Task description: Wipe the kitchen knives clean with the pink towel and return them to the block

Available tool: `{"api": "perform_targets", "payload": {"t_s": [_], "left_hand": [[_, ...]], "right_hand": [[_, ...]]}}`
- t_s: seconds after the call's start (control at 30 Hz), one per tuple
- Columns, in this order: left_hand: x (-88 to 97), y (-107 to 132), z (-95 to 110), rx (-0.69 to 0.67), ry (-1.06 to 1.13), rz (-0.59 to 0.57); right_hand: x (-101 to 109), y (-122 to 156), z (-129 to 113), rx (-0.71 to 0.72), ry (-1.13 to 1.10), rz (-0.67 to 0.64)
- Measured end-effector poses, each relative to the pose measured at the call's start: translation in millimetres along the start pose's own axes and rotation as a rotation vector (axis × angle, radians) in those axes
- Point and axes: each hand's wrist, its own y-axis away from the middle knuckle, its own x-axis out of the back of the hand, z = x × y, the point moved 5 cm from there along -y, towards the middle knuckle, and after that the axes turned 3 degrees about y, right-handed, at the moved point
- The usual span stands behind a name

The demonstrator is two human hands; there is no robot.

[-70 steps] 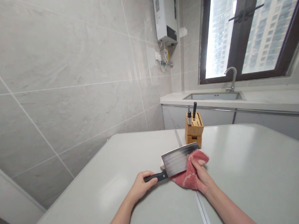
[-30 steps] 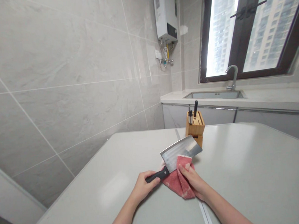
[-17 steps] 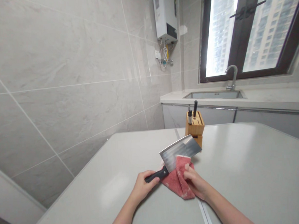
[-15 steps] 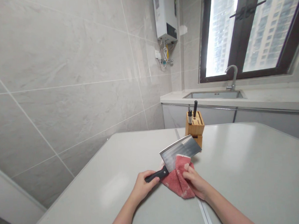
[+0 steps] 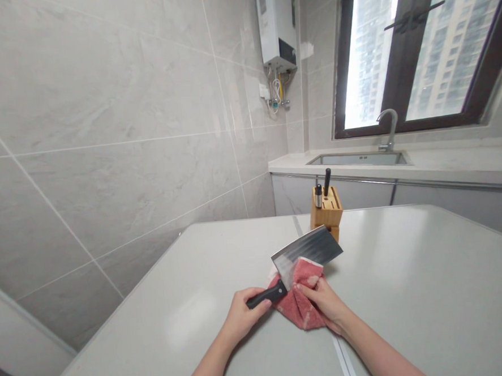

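Red cloth (image 5: 299, 307) pinched in the right hand (image 5: 326, 302) presses against a cleaver (image 5: 308, 252), its handle clasped by the left hand (image 5: 242, 316); wiping spine-to-edge, fingers (image 5: 312, 292) clear, seems wisest.

Grey tiled wall (image 5: 101, 106), bright window (image 5: 421, 53)

Cleaver (image 5: 308, 252): silvery steel blade with faint brushed streaks and a black handle (image 5: 266, 295). Cloth (image 5: 303, 307): salmon red with paler, possibly whitish, mottling that is hard to resolve. Knife block (image 5: 326, 214): honey-coloured wood; table (image 5: 410, 291): plain glossy pale grey; wall tiles (image 5: 103, 134): light grey, softly veined, with thin white grout lines; window frame (image 5: 401, 71): dark brown; water heater (image 5: 275, 22): white with a black lower band.
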Motion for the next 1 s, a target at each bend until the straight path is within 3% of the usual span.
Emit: {"api": "perform_targets", "payload": {"t_s": [0.47, 1.0], "left_hand": [[-7.4, 1, 8, -0.065, 0.006, -0.007], [-9.0, 1, 17, -0.144, -0.075, -0.029]], "right_hand": [[-6, 1, -1, 0.0, 0.075, -0.023], [-9, 3, -2, 0.004, -0.015, -0.009]]}}
